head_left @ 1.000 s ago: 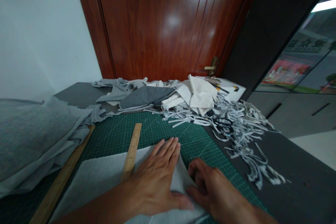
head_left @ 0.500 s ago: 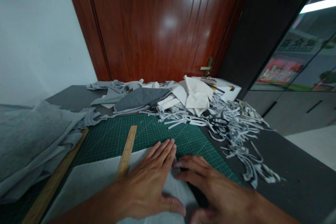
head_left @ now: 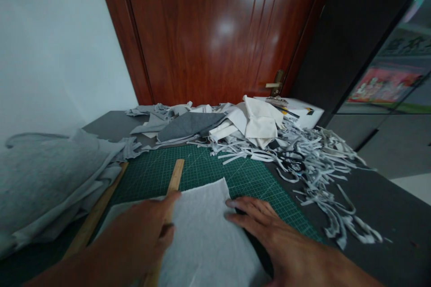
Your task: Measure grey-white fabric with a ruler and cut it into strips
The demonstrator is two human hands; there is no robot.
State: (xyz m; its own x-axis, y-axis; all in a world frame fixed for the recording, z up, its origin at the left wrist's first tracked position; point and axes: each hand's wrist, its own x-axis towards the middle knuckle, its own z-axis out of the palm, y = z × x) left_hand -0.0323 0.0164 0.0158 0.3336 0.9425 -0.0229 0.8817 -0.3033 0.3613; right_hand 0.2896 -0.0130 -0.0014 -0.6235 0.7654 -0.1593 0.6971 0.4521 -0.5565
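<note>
A light grey cloth point(head_left: 205, 224) lies flat on the green cutting mat point(head_left: 148, 170), its far corner pointing at the door. Across the cloth runs a wooden ruler point(head_left: 176, 175). My left hand point(head_left: 144, 233) is closed on this ruler, thumb and fingers at its two edges, slightly blurred. At the cloth's right edge rests my right hand point(head_left: 259, 224), its fingers apart and fingertips touching the edge; its thumb is mostly out of view.
Folded grey cloth point(head_left: 60, 175) is heaped at the left, over a longer wooden ruler point(head_left: 97, 215). Fabric pieces point(head_left: 191, 125) lie along the far side. Cut strips point(head_left: 316, 166) pile up at the right on the dark table point(head_left: 397, 206), near a white box point(head_left: 306, 112).
My left hand has lifted off the cloth's far corner and moved left onto the ruler. My right hand stays at the cloth's edge. The view has turned slightly left.
</note>
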